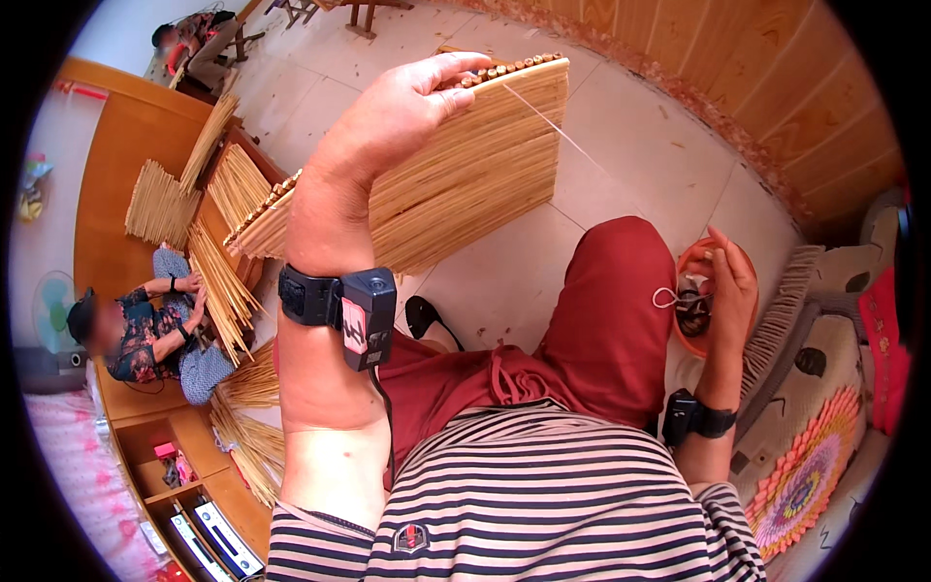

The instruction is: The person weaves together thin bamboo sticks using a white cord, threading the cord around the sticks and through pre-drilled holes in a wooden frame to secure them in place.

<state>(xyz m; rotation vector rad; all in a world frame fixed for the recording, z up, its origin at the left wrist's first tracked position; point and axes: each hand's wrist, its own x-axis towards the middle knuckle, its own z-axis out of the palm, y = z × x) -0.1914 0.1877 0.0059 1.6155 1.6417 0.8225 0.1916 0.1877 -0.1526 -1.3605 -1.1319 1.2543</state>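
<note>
- Left hand (402, 116): raised, fingers clamped on the top edge of a flat mat (456, 175) of thin straw-coloured sticks.
- Right hand (729, 281): fingers curled inside a round orange bowl (690, 254) beside the red-trousered knee; grip hidden.

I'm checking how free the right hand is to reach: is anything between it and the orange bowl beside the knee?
Nothing visible does. The right hand is already at the orange bowl, its fingers curled over the rim above the dark contents. The left hand is apart, holding up the mat of reed sticks.
</note>
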